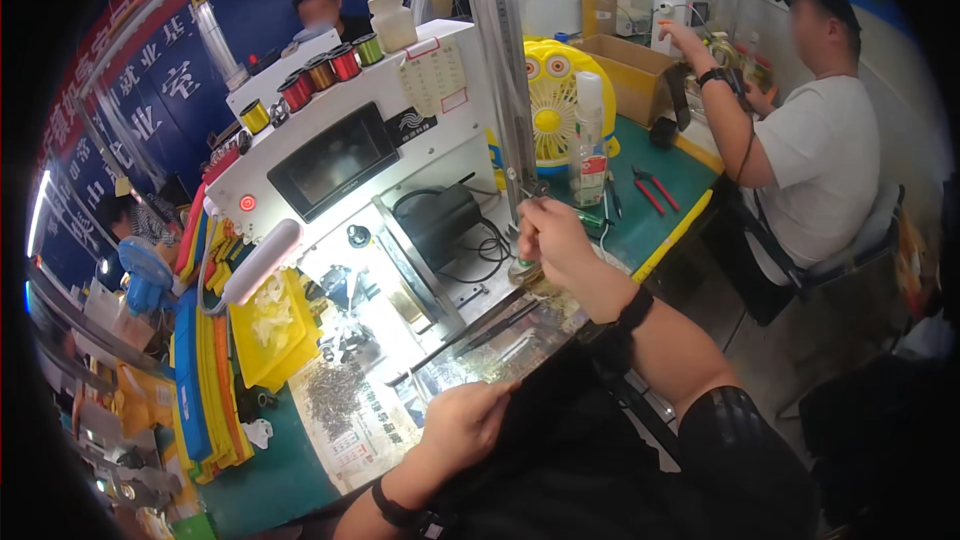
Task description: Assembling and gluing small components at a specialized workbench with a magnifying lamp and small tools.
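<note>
Hovering at the near edge of the bench (pixel 270 485), the left hand (pixel 462 427) is pinched closed; farther off, the right hand (pixel 562 248) curls beside the clear tube (pixel 512 90). I can't tell whether either holds anything. Beyond: red pliers (pixel 650 198), a yellow fan (pixel 548 121).

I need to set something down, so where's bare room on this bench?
Bare green surface shows between the red-handled pliers and the yellow edge strip, and front left beside the printed paper. Around the yellow tray it's crowded.

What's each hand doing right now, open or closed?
Left hand: closed in a pinch; can't tell if holding anything.
Right hand: curled closed near the clear tube; hold unclear.
</note>
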Available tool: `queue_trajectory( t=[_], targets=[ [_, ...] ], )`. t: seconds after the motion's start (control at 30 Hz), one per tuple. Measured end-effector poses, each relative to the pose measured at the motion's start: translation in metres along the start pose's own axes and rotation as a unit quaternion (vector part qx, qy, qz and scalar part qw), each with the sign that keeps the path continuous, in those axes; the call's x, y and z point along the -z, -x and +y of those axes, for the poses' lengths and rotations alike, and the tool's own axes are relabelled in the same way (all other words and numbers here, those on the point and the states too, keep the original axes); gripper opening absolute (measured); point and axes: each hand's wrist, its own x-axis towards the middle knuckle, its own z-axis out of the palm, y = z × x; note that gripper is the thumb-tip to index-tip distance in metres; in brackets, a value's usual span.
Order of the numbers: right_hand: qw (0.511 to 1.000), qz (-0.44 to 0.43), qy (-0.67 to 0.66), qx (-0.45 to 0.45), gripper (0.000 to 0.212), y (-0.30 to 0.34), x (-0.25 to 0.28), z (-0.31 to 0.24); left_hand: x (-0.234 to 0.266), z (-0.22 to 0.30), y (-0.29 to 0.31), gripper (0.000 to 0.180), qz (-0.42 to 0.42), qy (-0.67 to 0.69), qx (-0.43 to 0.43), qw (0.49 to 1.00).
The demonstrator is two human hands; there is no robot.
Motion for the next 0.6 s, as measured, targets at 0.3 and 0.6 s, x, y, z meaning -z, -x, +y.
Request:
queue_trajectory(
  t=[0.3, 0.6],
  targets=[
    [0.942, 0.105, 0.202, 0.248, 0.021, 0.052, -0.029, 0.014, 0.095, -0.004, 0.052, 0.016, -0.019, 0.4, 0.156, 0.903],
    [0.917, -0.145, 0.208, 0.308, 0.003, 0.042, -0.052, 0.005, 0.1, -0.014, 0.043, 0.03, 0.077, 0.397, 0.159, 0.901]
  ],
)
